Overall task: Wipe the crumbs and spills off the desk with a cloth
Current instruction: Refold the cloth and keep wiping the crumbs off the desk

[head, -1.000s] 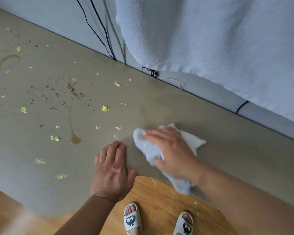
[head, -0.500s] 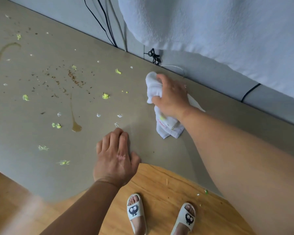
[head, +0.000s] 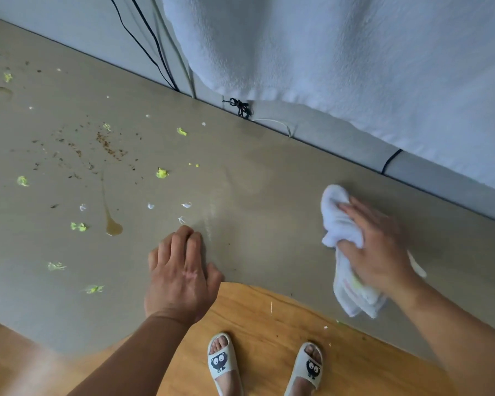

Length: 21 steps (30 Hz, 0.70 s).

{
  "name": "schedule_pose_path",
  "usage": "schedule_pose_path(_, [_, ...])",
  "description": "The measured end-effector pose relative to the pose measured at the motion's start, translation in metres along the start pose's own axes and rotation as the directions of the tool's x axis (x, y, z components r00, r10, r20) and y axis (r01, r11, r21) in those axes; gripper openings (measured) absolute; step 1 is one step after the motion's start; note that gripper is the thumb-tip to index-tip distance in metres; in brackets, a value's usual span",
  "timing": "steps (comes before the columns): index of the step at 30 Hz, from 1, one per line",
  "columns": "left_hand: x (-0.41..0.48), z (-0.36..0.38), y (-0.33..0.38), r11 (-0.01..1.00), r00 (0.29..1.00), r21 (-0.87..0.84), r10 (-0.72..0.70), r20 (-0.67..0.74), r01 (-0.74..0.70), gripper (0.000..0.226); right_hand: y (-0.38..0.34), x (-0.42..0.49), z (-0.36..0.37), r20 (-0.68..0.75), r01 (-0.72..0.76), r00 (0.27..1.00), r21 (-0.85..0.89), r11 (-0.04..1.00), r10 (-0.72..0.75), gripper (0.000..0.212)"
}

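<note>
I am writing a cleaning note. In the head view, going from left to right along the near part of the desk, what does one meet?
green crumb → brown spill → left hand → white cloth, gripped by the right hand

Right hand [head: 377, 247] is down on the desk [head: 269, 181] at the right, gripping a bunched white cloth [head: 337, 221] and pressing it to the surface; the hand is blurred. Left hand [head: 180, 270] lies flat near the desk's near edge, fingers together, holding nothing. Out to the left, the mess: a brown spill [head: 113, 227] with a thin trail running away from it, fine brown crumbs [head: 109, 147] farther back, green bits [head: 162, 173] and small white flecks [head: 150, 206] scattered about. Along the far edge, black cables [head: 143, 38] drop behind the desk, beside a big white towel [head: 326, 52] hanging down. Below, two slippers [head: 222, 361] stand on the wooden floor [head: 269, 310].
</note>
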<state>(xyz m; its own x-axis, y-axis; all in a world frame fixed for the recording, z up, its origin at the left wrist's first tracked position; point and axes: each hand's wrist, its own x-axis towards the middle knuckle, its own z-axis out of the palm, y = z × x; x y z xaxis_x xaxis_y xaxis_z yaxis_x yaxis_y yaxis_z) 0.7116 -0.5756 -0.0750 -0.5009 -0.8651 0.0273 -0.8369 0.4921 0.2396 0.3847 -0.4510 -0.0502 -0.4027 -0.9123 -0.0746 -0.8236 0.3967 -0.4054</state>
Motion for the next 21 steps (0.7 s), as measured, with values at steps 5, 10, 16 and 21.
schedule_pose_path(5, [0.002,0.002,0.000,1.000,1.000,0.001,0.010,-0.014,-0.010,0.049,0.026,0.024,-0.007,-0.214,-0.464,0.849,0.137,0.875,0.483,0.060])
schedule_pose_path(10, [0.001,0.000,0.000,0.999,1.000,-0.045,-0.003,0.023,0.004,0.048,-0.063,0.002,0.038,-0.253,-0.343,0.909,0.003,0.939,0.332,0.061])
schedule_pose_path(16, [-0.015,-0.016,-0.029,0.966,0.992,-0.228,0.113,-0.053,-0.122,0.036,-0.193,-0.036,0.100,-0.045,0.090,0.995,0.016,0.996,-0.089,0.060])
schedule_pose_path(21, [-0.073,-0.040,-0.062,0.993,0.994,-0.036,0.113,-0.003,-0.113,0.045,-0.184,-0.062,0.094,0.139,0.359,0.927,-0.056,0.932,-0.348,0.059])
